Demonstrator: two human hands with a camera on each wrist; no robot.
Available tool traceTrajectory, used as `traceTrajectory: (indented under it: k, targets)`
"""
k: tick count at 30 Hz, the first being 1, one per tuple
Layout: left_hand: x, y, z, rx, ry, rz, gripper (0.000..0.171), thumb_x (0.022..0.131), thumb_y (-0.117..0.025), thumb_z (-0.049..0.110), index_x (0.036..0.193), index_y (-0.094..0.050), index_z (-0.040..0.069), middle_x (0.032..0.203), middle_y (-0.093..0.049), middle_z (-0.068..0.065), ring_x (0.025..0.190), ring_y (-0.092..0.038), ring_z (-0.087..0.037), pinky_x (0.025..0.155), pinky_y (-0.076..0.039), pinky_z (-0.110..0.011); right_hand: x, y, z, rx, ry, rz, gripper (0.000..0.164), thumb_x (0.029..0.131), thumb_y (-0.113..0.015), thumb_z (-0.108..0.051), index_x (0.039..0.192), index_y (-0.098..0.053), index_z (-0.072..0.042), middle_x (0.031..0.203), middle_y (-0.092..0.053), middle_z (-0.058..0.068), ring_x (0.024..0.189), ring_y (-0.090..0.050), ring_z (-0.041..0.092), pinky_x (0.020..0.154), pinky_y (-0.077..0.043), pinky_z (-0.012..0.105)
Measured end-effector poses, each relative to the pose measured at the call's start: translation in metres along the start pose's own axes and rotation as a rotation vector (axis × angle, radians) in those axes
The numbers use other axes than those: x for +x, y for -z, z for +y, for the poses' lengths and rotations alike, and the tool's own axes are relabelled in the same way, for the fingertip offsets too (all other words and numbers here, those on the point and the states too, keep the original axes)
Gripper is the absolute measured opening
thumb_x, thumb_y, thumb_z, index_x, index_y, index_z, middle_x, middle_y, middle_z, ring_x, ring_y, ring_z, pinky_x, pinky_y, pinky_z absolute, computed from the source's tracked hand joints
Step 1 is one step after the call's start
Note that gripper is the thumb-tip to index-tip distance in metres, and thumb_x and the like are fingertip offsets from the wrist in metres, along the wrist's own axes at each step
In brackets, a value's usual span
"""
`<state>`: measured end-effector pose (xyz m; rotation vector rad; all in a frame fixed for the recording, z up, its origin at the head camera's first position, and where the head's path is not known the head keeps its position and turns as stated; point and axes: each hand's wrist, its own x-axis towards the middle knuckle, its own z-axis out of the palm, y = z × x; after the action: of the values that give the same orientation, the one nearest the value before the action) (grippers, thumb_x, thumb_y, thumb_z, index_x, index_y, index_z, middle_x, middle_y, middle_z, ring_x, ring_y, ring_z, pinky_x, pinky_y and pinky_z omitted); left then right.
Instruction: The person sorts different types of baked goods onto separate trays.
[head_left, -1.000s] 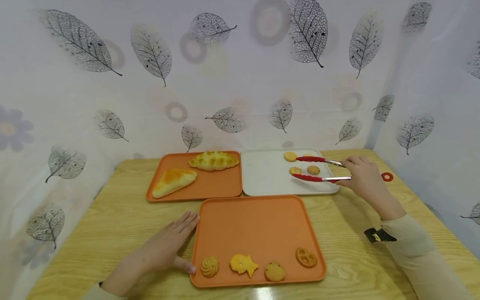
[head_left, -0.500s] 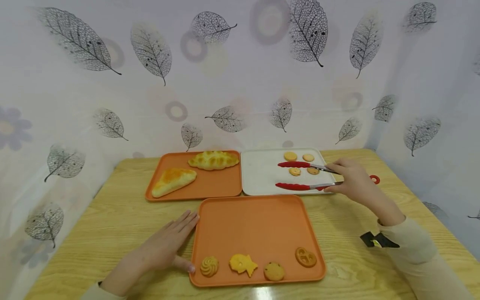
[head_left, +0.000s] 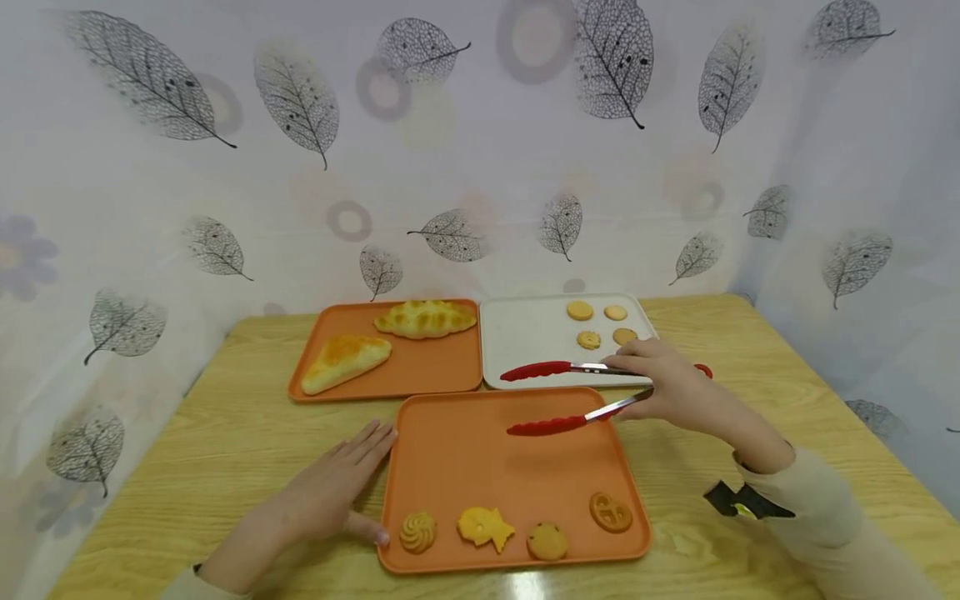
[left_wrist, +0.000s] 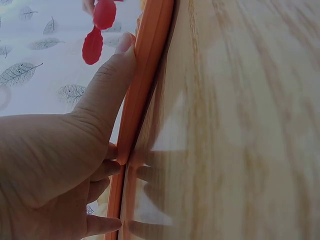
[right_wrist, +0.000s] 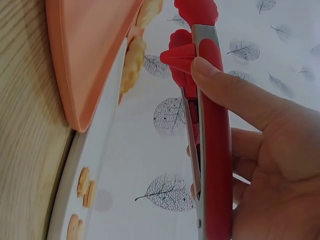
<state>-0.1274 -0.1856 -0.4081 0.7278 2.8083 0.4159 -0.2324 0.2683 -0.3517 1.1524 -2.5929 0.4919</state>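
My right hand (head_left: 667, 385) grips red-and-steel tongs (right_wrist: 212, 135), thumb on one arm and fingers round the other. The tongs' tips stand spread apart above the upper part of the front orange tray (head_left: 465, 454), with nothing between them. My left hand (head_left: 326, 492) lies with straight fingers along that tray's left edge, thumb and fingertips touching the rim, as the left wrist view also shows. Along the tray's near side lie a swirl cookie (head_left: 417, 532), a fish-shaped cookie (head_left: 486, 528), a round speckled cookie (head_left: 547, 542) and a pretzel-shaped cookie (head_left: 611, 512).
Behind stands a white tray (head_left: 525, 342) with several small cookies (head_left: 580, 310) at its right. Beside it, another orange tray (head_left: 435, 371) holds a triangular bread (head_left: 347, 362) and a braided bread (head_left: 426, 319). A leaf-patterned cloth (head_left: 480, 150) rises behind the wooden table (head_left: 247, 417).
My right hand has brought the tongs left and toward me, from over the white tray's cookies to above the front orange tray. Their tips have spread wider. My left hand stays in place.
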Motion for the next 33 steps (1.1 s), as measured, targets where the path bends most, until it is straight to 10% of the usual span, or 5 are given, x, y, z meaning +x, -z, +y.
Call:
traceTrajectory:
  k: [33]
  targets:
    - [-0.001,0.008,0.001,-0.004,-0.013,-0.014,0.124,0.067,-0.058,0.079,0.155,-0.017,0.002,0.162,-0.016,-0.020,0.150,-0.015,-0.040,0.112,-0.028,-0.065,-0.003,-0.019,-0.071,0.039,0.286,-0.155,0.050,0.062,-0.090,-0.032,0.106,-0.073,-0.016,0.096,-0.063,-0.009,0.087,-0.050,0.005,0.073,-0.044,0.023]
